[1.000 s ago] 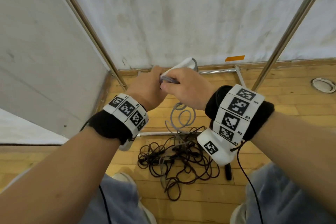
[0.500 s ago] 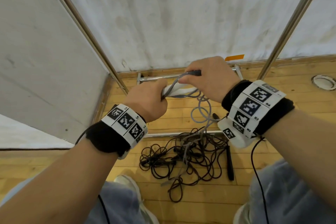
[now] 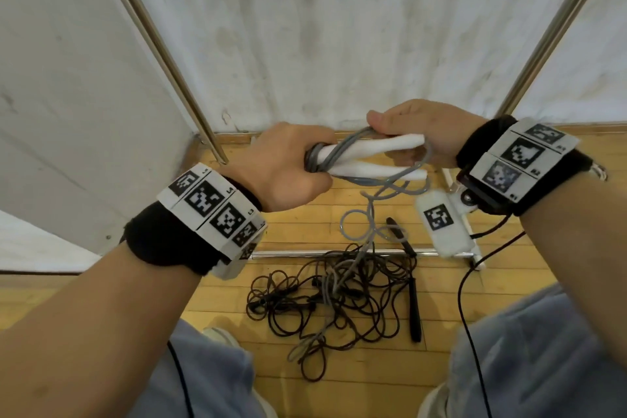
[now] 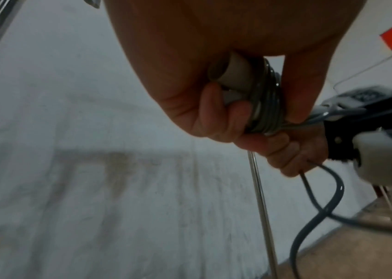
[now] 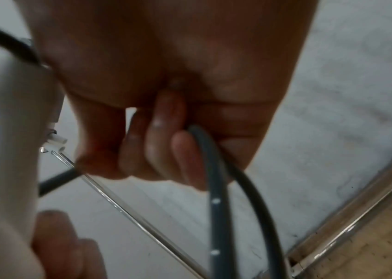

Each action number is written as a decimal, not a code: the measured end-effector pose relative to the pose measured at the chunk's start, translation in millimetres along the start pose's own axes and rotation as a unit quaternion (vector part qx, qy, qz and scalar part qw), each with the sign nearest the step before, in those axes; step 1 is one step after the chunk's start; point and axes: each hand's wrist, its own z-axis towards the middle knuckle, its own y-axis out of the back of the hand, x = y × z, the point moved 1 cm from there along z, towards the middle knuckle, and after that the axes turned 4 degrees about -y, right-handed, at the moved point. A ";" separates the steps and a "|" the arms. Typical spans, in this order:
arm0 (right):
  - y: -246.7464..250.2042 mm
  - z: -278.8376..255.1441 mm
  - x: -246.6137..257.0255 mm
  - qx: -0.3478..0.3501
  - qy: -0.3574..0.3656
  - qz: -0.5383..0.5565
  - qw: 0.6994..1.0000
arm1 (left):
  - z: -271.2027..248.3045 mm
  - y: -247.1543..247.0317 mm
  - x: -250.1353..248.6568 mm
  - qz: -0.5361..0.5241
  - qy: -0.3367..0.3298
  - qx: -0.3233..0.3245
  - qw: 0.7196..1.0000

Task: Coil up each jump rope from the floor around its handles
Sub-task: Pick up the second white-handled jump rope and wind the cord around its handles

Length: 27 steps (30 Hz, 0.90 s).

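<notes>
Now the left hand (image 3: pixel 281 166) is clamped round one end of the two white handles (image 3: pixel 373 154), which lie side by side with their long axis running left to right across the body. Several turns of grey rope (image 3: pixel 356 224) already sit bunched against the left hand's fingers (image 4: pixel 235 117). The right hand (image 3: pixel 424 132) is at the handles' free end, fingers curled round the loose rope and carrying it over the top. That's the relation that matters: the rope feeds from the right hand, crosswise to the handles, so the next turn looks set to land just right of the existing coil. Below, the grey slack drops in curls to the wooden floor (image 3: pixel 305 227) and runs into a tangle of black rope (image 3: pixel 339 302), with a black handle (image 3: pixel 414 309) beside it, not yet picked up.
</notes>
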 end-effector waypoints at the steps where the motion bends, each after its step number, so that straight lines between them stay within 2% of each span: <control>1: -0.3 2.0 -1.6 0.016 -0.017 0.057 0.998 | 0.0 0.6 -2.9 -0.024 0.003 -0.005 1.000; 3: -6.7 7.1 -6.4 0.017 -0.063 0.163 0.985 | 0.2 0.1 -8.1 -0.074 0.009 -0.026 0.997; 4: -12.9 8.5 -8.7 0.017 -0.074 0.180 0.981 | 0.5 -0.4 -9.6 -0.095 0.014 -0.040 0.995; 8: -51.7 8.6 -11.2 0.059 -0.075 0.158 0.983 | 2.7 -0.2 -9.9 -0.214 0.044 -0.107 0.970; 11: -63.9 10.5 -4.8 0.008 -0.069 0.145 0.987 | 5.7 1.3 -8.0 -0.277 0.058 -0.152 0.947; 16: -68.4 12.6 -0.2 -0.161 0.021 0.051 0.985 | 12.4 0.5 -8.9 -0.289 0.068 -0.200 0.934; 18: -71.5 9.7 -3.7 -0.222 0.067 -0.047 0.972 | 15.8 -0.6 -10.6 -0.277 0.067 -0.213 0.935; 20: -74.5 4.7 -7.3 -0.243 0.104 -0.140 0.954 | 18.7 -1.8 -13.0 -0.248 0.065 -0.221 0.941; 22: -72.3 3.6 -8.0 -0.255 0.116 -0.187 0.942 | 20.4 -2.4 -15.7 -0.227 0.063 -0.224 0.946; 27: -58.5 4.5 -10.8 -0.244 0.098 -0.346 0.901 | 22.8 1.7 -20.1 -0.250 0.058 -0.238 0.937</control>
